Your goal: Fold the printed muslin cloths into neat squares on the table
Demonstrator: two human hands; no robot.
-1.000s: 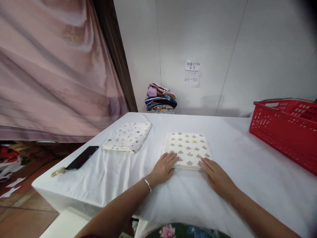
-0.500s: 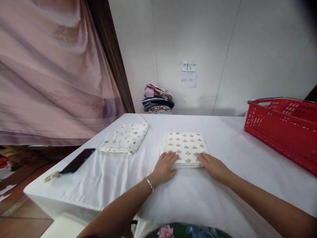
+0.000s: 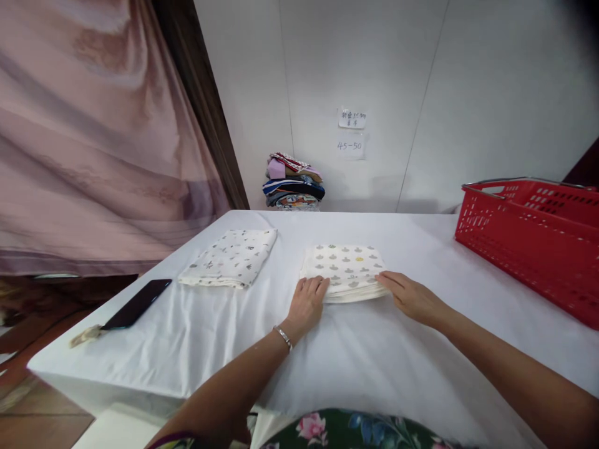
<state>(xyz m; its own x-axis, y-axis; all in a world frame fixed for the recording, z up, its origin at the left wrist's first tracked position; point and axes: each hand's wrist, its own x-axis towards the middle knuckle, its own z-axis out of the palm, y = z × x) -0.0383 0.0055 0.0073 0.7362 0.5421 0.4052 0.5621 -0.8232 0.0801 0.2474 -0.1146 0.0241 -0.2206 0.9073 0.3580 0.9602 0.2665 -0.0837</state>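
In front of me lies a folded white cloth [image 3: 349,262] with rows of grey printed shapes and one yellow one. My left hand [image 3: 306,300] grips its near left corner, fingers on top and thumb hidden. At the near right corner, my right hand [image 3: 406,294] pinches the cloth edge between fingers and thumb. The near edge is slightly raised and shows several stacked layers. To the left rests a second folded white cloth [image 3: 229,257] with small dark prints, apart from both hands.
A dark phone [image 3: 136,304] with a strap lies near the left edge of the white-covered table [image 3: 224,337]. On the right stands a red perforated basket [image 3: 528,240] with a metal handle. A pile of folded fabrics [image 3: 294,182] sits by the wall behind.
Both hands lay flat on the printed cloth; now their fingers have closed on its near corners and the near edge has lifted a little. The view has shifted slightly.
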